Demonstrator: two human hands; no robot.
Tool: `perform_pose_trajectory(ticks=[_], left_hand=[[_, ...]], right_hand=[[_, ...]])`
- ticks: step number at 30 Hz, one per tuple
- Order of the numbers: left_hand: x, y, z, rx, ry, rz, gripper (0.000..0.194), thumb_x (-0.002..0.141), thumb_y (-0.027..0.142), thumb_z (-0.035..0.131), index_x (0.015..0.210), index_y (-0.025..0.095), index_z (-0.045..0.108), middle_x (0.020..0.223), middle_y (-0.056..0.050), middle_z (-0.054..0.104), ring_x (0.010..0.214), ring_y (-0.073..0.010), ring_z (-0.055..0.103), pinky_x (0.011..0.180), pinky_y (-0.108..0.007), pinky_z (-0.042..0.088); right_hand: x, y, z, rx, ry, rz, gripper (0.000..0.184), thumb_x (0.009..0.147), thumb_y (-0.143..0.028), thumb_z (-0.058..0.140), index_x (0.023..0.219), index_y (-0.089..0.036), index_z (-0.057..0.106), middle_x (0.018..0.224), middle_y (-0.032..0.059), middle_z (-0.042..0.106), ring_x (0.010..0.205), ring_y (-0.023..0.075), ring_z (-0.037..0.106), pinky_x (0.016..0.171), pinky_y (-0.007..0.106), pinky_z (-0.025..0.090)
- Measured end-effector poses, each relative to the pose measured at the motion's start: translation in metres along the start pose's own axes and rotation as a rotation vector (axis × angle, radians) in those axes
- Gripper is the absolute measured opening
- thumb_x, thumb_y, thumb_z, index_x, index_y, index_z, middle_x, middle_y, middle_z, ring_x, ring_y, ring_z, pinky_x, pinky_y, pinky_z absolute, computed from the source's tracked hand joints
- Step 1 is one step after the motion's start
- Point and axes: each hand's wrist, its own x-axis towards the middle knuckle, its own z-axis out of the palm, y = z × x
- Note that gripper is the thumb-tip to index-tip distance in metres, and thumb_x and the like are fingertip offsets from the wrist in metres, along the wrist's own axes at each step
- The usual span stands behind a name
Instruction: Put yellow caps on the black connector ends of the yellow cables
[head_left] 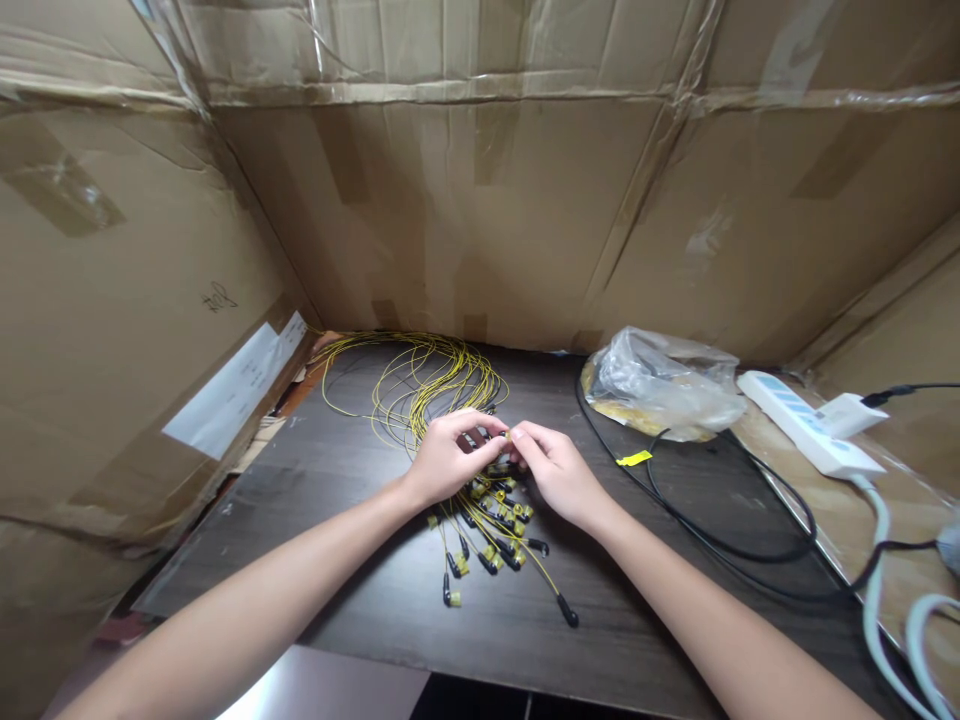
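Note:
Above the dark table, my left hand and my right hand meet at the fingertips, both closed in a pinch. Between them shows a small yellow bit of a cable end; the fingers hide most of it. A loose bundle of thin yellow cables spreads behind my left hand. Below the hands the cables fan out into several black angled connectors, many with a clear yellow cap. One connector without a visible yellow cap lies apart, nearest the front edge.
A clear plastic bag lies at the back right, beside a black cable with a yellow tag. Farther right is a white power strip with a plugged-in adapter. Cardboard walls enclose the table.

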Motion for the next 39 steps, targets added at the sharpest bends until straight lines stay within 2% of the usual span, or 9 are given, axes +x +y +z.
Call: perform_pose_trajectory(ticks=[5,8,10,15,23,29,32,35,39], left_hand=[[-0.0001,-0.0009,-0.0001,0.011,0.015,0.006,0.015,0.088,0.028,0.067,0.092,0.016,0.073,0.087,-0.004,0.072,0.068,-0.0103,0.062,0.058,-0.019,0.049],[0.0003,-0.0021,-0.0004,-0.007,0.016,-0.006,0.016,0.088,0.03,0.068,0.092,0.016,0.075,0.087,-0.005,0.072,0.068,-0.0106,0.062,0.059,-0.02,0.049],[0.0009,-0.0028,-0.0004,-0.032,0.013,-0.025,0.016,0.087,0.03,0.069,0.092,0.016,0.076,0.087,-0.005,0.073,0.065,-0.0101,0.061,0.058,-0.02,0.048],[0.0016,-0.0028,0.0002,-0.065,0.005,-0.044,0.016,0.085,0.028,0.071,0.093,0.016,0.077,0.086,-0.005,0.073,0.064,-0.0101,0.061,0.057,-0.02,0.048],[0.0011,-0.0014,0.0013,-0.059,0.01,-0.064,0.018,0.087,0.031,0.069,0.093,0.016,0.076,0.086,-0.005,0.074,0.065,-0.0106,0.062,0.059,-0.021,0.049],[0.0003,-0.0023,0.0009,-0.063,-0.013,-0.049,0.016,0.084,0.028,0.072,0.092,0.016,0.078,0.086,-0.005,0.074,0.065,-0.0106,0.06,0.058,-0.02,0.047],[0.0002,-0.0006,0.0012,-0.045,-0.022,-0.047,0.016,0.085,0.029,0.071,0.091,0.016,0.077,0.086,-0.005,0.074,0.065,-0.0105,0.061,0.059,-0.021,0.047],[0.0006,0.0007,0.0014,-0.023,-0.012,-0.048,0.017,0.086,0.03,0.069,0.091,0.015,0.076,0.086,-0.005,0.074,0.065,-0.0106,0.061,0.059,-0.021,0.048],[0.0009,-0.0012,0.0008,-0.017,0.002,-0.039,0.017,0.087,0.03,0.068,0.092,0.015,0.075,0.087,-0.005,0.074,0.067,-0.0112,0.062,0.059,-0.021,0.049]], right_hand=[[0.0002,-0.0016,-0.0002,-0.008,0.08,0.012,0.022,0.091,-0.038,0.053,0.087,-0.019,0.061,0.081,0.0018,0.062,0.071,0.0154,0.054,0.066,0.028,0.043],[0.0004,-0.0013,-0.0003,0.027,0.085,0.025,0.019,0.088,-0.037,0.056,0.088,-0.019,0.06,0.083,0.0021,0.063,0.072,0.0156,0.055,0.067,0.028,0.044],[0.0009,-0.0002,-0.0003,0.06,0.07,0.034,0.022,0.089,-0.04,0.055,0.084,-0.019,0.06,0.079,0.0016,0.061,0.07,0.0154,0.054,0.066,0.029,0.044],[0.0028,0.0038,0.0006,0.17,-0.01,0.11,0.035,0.092,-0.049,0.049,0.074,-0.02,0.057,0.063,-0.001,0.051,0.058,0.0136,0.046,0.054,0.026,0.04],[0.0021,0.0011,-0.0007,0.081,0.077,0.062,0.024,0.088,-0.042,0.057,0.088,-0.019,0.061,0.083,0.0028,0.063,0.073,0.0158,0.054,0.068,0.029,0.045],[0.0037,0.0056,0.0008,0.166,0.002,0.107,0.04,0.093,-0.054,0.048,0.073,-0.02,0.056,0.065,-0.0006,0.053,0.058,0.0133,0.046,0.055,0.026,0.04],[0.0033,0.0066,0.0017,0.13,0.018,0.093,0.042,0.094,-0.054,0.047,0.072,-0.019,0.056,0.066,0.0,0.054,0.06,0.0137,0.048,0.057,0.027,0.041],[0.0019,0.0037,0.0007,0.057,0.049,0.06,0.037,0.095,-0.048,0.047,0.075,-0.019,0.059,0.07,0.0007,0.056,0.065,0.0148,0.05,0.063,0.028,0.042],[0.0009,-0.0002,-0.0019,0.037,0.074,0.058,0.023,0.089,-0.041,0.055,0.086,-0.019,0.061,0.08,0.0023,0.063,0.073,0.0165,0.056,0.068,0.029,0.045]])
